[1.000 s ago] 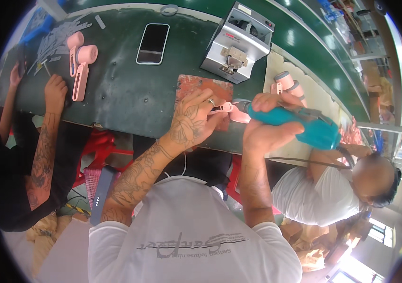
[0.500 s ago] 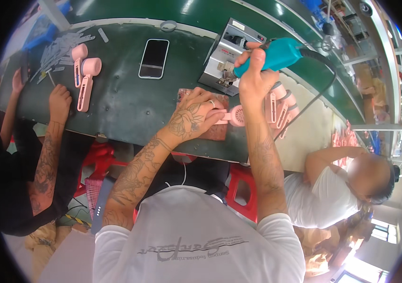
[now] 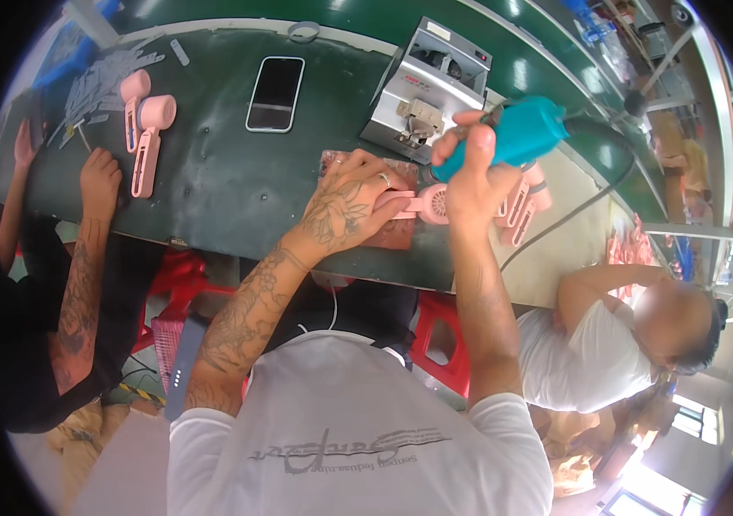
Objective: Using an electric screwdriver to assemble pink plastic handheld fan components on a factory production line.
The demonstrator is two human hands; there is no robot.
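Note:
My left hand (image 3: 351, 199) is closed on a pink handheld fan (image 3: 434, 204), pressing its handle against a reddish mat (image 3: 392, 236). The fan's round grilled head points to the right, close to my right wrist. My right hand (image 3: 480, 165) grips a teal electric screwdriver (image 3: 520, 131) from which a dark cord runs off to the right. The driver's tip is hidden behind my fingers. Just beyond it stands a silver screw feeder (image 3: 418, 95). More pink fans (image 3: 523, 206) lie to the right of my right forearm, partly covered by it.
A phone (image 3: 276, 95) lies on the green table (image 3: 220, 185). Further left are pink fans (image 3: 146, 146) and a pile of grey strips (image 3: 104, 86). One co-worker's hand (image 3: 101, 176) rests at the left; another person (image 3: 607, 344) sits at the right. A grey ring (image 3: 303, 32) lies at the back.
My right hand has drawn the screwdriver back from the screw feeder, toward me and slightly right, nearer the fan. My left hand keeps its hold. The whole view has shifted a little.

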